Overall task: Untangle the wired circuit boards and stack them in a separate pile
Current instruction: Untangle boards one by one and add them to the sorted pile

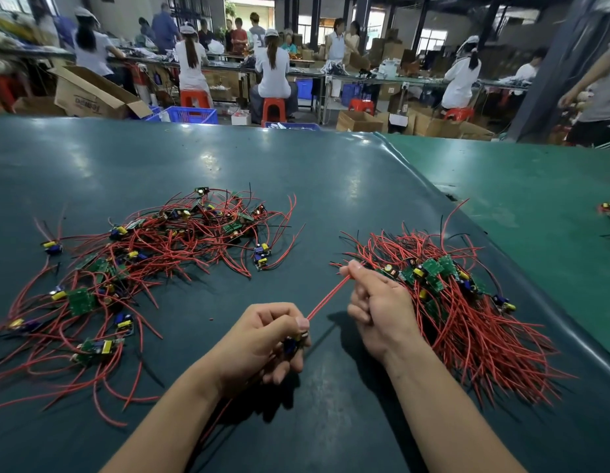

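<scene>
We take the dark green desk (pixel 330 186) as our landmark. At its near edge, in the middle, our left hand (pixel 266 339) has its fingers curled round one small circuit board (pixel 294 343), of which only a blue and yellow part shows below the thumb. A red wire (pixel 327 296) runs taut from that board up and to the right, across the bare desk, into our right hand (pixel 378 302). The right hand pinches the far end of the wire between thumb and forefinger, its other fingers folded into the palm.

On the left half of the desk lies the tangled heap (pixel 143 254) of boards and red and black wires, spread loosely from the near left edge toward the middle, with single boards lying at its fringes. On the right half of the desk, just behind and beside our right hand, sits the sorted pile (pixel 453 295), its green boards gathered together at the top and its wires fanning toward the near right edge. The right hand touches this pile's near side.

Beyond the desk's far edge, people sit on red stools (pixel 273 109) at long benches among cardboard boxes (pixel 88 97).
</scene>
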`<state>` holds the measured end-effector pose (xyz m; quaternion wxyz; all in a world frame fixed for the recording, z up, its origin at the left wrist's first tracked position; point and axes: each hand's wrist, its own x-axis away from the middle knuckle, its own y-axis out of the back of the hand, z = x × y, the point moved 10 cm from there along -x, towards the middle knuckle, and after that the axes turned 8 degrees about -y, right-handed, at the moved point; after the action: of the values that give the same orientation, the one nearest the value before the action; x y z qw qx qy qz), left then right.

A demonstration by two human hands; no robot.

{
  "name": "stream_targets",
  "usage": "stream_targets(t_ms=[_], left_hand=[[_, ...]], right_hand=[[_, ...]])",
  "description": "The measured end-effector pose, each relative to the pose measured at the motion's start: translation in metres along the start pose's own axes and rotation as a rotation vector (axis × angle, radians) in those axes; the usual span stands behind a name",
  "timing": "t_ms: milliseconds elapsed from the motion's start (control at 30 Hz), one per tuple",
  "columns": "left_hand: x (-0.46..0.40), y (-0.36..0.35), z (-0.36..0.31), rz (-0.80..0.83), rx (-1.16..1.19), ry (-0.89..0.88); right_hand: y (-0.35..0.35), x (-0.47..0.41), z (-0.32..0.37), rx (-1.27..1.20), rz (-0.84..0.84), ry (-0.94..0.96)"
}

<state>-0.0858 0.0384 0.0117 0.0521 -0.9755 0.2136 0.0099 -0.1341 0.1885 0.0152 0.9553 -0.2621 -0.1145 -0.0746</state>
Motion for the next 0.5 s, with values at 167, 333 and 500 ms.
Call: stream_targets(t_ms=[167,333,500], left_hand=[[0.004,-0.006,-0.001,0.092,0.017,0.016],[0.000,0.007,-0.012,-0.072,0.175,-0.100],[0.000,0.041,-0.017,-0.371,0.193,-0.247]], right_hand=[[0.013,-0.001,0.009,-0.058,-0.095,0.094],[0.012,0.007,0.031,0.087,-0.123,0.258],[-0.056,0.033,-0.026,0.616,0.331,0.022]])
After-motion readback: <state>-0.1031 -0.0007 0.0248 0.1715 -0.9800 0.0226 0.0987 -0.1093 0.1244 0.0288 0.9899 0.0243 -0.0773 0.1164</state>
